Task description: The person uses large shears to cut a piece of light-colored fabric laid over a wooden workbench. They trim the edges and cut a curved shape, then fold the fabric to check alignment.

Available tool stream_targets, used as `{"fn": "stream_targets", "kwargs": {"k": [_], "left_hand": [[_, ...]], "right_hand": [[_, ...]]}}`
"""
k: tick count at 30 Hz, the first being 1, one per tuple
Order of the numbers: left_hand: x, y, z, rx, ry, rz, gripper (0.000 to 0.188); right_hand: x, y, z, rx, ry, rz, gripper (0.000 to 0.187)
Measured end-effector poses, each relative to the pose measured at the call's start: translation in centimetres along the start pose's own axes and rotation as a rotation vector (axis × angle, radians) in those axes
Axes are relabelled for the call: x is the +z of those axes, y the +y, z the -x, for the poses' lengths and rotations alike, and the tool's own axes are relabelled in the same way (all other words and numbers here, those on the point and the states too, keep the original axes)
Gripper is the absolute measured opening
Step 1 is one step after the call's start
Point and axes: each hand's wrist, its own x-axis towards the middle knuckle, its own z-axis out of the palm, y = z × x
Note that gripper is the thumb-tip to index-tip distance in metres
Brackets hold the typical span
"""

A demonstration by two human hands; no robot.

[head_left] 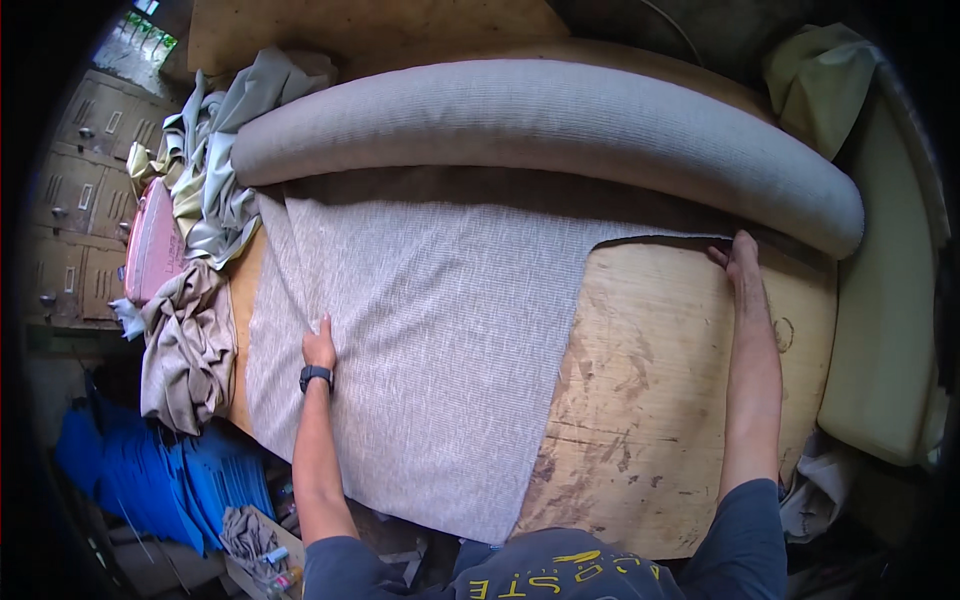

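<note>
A large roll of grey-beige ribbed fabric (540,115) lies across the far side of a wooden table (660,400). From it a loose sheet of the fabric (440,330) spreads toward me and hangs past the near edge. My left hand (318,347), below a black wristwatch, is closed on the sheet near its left side, and creases run up from the grip. At the far right my right hand (740,257) pinches the cut edge of the fabric just under the roll, its other fingers partly spread. An L-shaped cutout bares the wood between my arms.
Crumpled pale cloths (215,150) and a brown cloth (190,350) lie along the table's left side, beside a pink case (155,240). Metal lockers (85,210) stand further left, above blue material (160,465). A large beige cushioned piece (880,300) borders the right side.
</note>
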Motion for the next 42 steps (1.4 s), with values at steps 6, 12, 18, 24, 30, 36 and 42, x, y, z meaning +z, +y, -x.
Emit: {"fn": "stream_targets", "kwargs": {"k": [6, 12, 18, 24, 30, 36, 42], "left_hand": [[-2.6, -2.2, 1.5, 0.541, -0.090, 0.026, 0.045], [-9.7, -4.4, 6.7, 0.391, -0.214, 0.130, 0.053], [-17.0, -8.7, 15.7, 0.388, -0.150, 0.226, 0.057], [-24.2, -17.7, 22.2, 0.267, -0.252, 0.216, 0.047], [-28.7, -22.3, 28.0, 0.065, -0.346, 0.154, 0.049], [-30.7, -27.9, 26.2, -0.098, -0.362, 0.079, 0.052], [-21.0, -36.7, 23.9, 0.046, -0.726, -0.351, 0.047]], "right_hand": [[-1.1, 0.1, 2.4, 0.067, -0.200, -0.048, 0.033], [-4.1, 1.9, 9.7, -0.067, -0.033, 0.037, 0.031], [-10.6, 7.5, 20.5, -0.091, 0.041, -0.082, 0.032], [-15.4, 12.0, 31.8, -0.105, -0.001, -0.032, 0.031], [-20.7, 13.8, 38.6, -0.156, -0.076, 0.060, 0.030], [-21.8, 15.6, 44.7, -0.135, -0.065, 0.175, 0.032], [-23.5, 18.9, 50.1, 0.024, 0.019, 0.134, 0.039]]}}
